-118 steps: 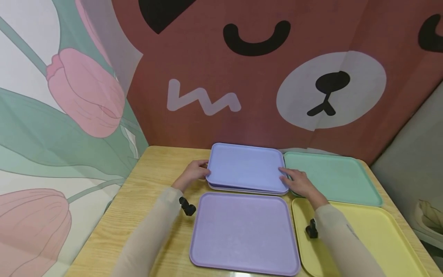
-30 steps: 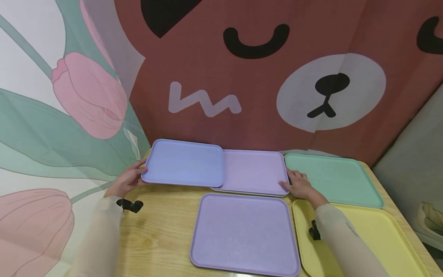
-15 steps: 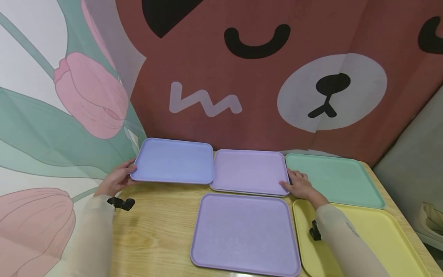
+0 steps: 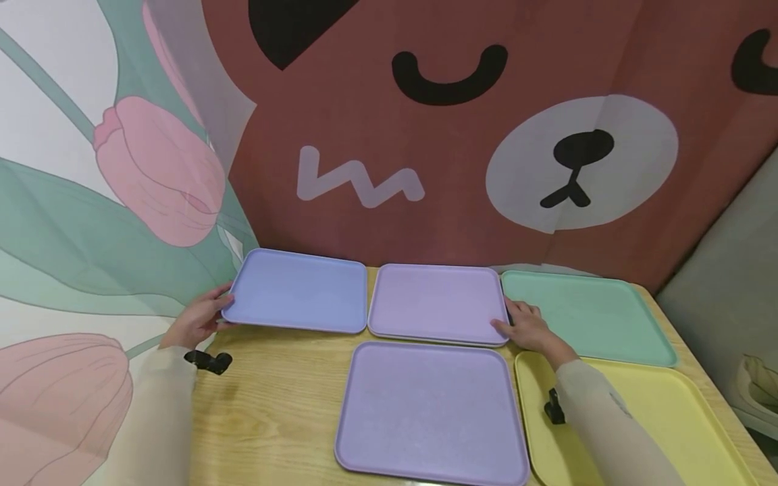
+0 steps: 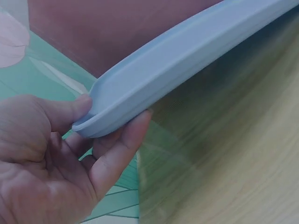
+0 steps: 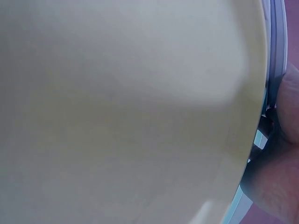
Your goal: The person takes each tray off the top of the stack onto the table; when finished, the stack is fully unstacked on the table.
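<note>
In the head view, my left hand (image 4: 197,318) pinches the left edge of a blue tray (image 4: 300,290) at the table's back left. The left wrist view shows the thumb over the blue tray's rim (image 5: 154,84) and fingers below it; that end is raised off the table. My right hand (image 4: 529,325) holds the right edge of a lilac tray (image 4: 437,304), thumb on its rim and fingers along its side. Another rim shows beneath this lilac tray. In the right wrist view, the right hand (image 6: 280,154) is partly hidden behind the yellow tray (image 6: 140,116).
A larger purple tray (image 4: 431,412) lies in front of the lilac one. To the right are a green tray (image 4: 589,317) at the back and a yellow one under the right forearm. The wooden table (image 4: 261,412) meets a bear-print wall hanging (image 4: 365,229) behind.
The left hand has carried the blue tray leftward off the lilac tray, then slightly lower over the last half second. The right hand stays at the lilac tray's edge.
</note>
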